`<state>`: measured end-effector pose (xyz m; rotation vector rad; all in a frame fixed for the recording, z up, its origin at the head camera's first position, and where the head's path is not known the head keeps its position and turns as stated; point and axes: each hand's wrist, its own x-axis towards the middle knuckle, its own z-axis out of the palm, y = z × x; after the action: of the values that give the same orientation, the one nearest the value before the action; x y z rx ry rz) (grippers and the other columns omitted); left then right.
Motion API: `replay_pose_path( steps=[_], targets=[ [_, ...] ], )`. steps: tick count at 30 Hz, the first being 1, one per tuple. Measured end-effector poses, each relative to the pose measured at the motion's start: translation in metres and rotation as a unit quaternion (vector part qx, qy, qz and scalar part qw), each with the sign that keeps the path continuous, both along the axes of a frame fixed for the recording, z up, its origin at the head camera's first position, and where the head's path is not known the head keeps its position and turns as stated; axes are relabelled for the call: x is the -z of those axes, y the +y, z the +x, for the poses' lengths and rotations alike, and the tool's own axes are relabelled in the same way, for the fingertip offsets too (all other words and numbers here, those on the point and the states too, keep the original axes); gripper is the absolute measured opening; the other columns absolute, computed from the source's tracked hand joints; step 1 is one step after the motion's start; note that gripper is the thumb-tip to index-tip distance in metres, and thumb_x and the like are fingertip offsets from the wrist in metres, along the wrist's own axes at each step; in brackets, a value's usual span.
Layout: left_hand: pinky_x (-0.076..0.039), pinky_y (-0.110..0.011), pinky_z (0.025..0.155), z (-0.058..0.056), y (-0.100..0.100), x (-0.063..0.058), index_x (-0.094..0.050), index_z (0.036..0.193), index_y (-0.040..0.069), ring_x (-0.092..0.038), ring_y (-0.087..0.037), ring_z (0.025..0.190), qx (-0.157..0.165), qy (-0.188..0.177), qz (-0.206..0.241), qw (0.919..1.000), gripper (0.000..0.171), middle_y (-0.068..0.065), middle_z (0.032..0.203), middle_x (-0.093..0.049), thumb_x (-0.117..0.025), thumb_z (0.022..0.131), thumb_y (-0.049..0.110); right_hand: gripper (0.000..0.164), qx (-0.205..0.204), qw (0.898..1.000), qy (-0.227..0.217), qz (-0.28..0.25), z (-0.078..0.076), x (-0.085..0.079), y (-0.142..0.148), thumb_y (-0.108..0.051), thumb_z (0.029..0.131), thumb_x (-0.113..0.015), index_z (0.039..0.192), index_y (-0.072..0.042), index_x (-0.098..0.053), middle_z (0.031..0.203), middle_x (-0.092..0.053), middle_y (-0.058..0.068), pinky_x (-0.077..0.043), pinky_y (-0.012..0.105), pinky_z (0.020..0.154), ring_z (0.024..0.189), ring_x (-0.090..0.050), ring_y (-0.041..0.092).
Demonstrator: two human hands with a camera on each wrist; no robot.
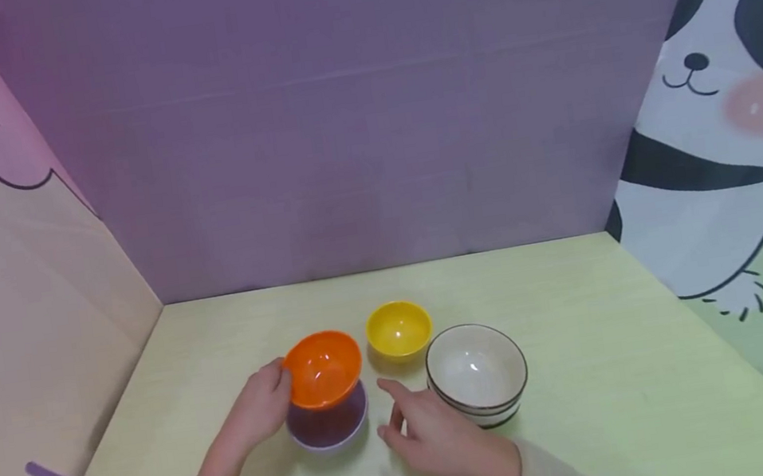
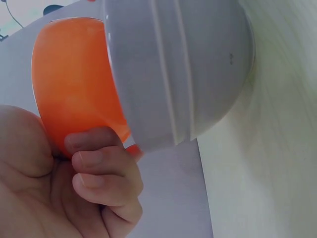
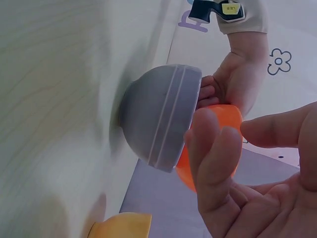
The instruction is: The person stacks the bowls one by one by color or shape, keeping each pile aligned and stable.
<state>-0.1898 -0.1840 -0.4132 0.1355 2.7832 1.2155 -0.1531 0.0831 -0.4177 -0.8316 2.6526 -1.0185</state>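
Note:
An orange bowl (image 1: 324, 369) is held by its left rim in my left hand (image 1: 266, 402), tilted over the back of a purple bowl (image 1: 328, 427) on the table. The left wrist view has the fingers bent against the orange bowl (image 2: 77, 79), with the purple bowl (image 2: 173, 74) beside it. My right hand (image 1: 444, 435) hovers to the right of the purple bowl, index finger and thumb apart, holding nothing. In the right wrist view its fingers (image 3: 213, 153) pass in front of the orange bowl (image 3: 230, 116); whether they touch it I cannot tell.
Behind the hands a small yellow bowl (image 1: 399, 331) stands on the pale table (image 1: 609, 369). A stack of white bowls with dark rims (image 1: 477, 370) is just beyond my right hand. A purple panel (image 1: 370, 151) closes off the back, with printed panels at both sides.

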Motion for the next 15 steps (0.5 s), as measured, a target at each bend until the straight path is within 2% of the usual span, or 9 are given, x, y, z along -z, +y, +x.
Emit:
replay_pose_path(
  steps=[9, 15],
  targets=[
    [-0.044, -0.033, 0.059, 0.0003, 0.0015, 0.0036, -0.057, 0.125, -0.012, -0.049, -0.019, 0.066, 0.004, 0.007, -0.022, 0.9997, 0.038, -0.007, 0.074, -0.052, -0.035, 0.105, 0.012, 0.062, 0.004, 1.000, -0.001, -0.003, -0.0015, -0.0012, -0.0037, -0.028, 0.098, -0.061, 0.150, -0.001, -0.039, 0.085, -0.061, -0.014, -0.048, 0.019, 0.059, 0.062, -0.052, 0.001],
    [-0.043, -0.033, 0.058, 0.0020, 0.0012, 0.0045, -0.055, 0.129, -0.014, -0.048, -0.019, 0.064, 0.010, 0.004, -0.043, 0.9990, 0.040, -0.007, 0.073, -0.051, -0.036, 0.105, 0.013, 0.062, 0.002, 1.000, 0.001, -0.001, -0.0014, -0.0008, -0.0044, -0.028, 0.098, -0.062, 0.149, -0.001, -0.040, 0.085, -0.061, -0.013, -0.048, 0.018, 0.059, 0.062, -0.053, 0.000]
  ],
)
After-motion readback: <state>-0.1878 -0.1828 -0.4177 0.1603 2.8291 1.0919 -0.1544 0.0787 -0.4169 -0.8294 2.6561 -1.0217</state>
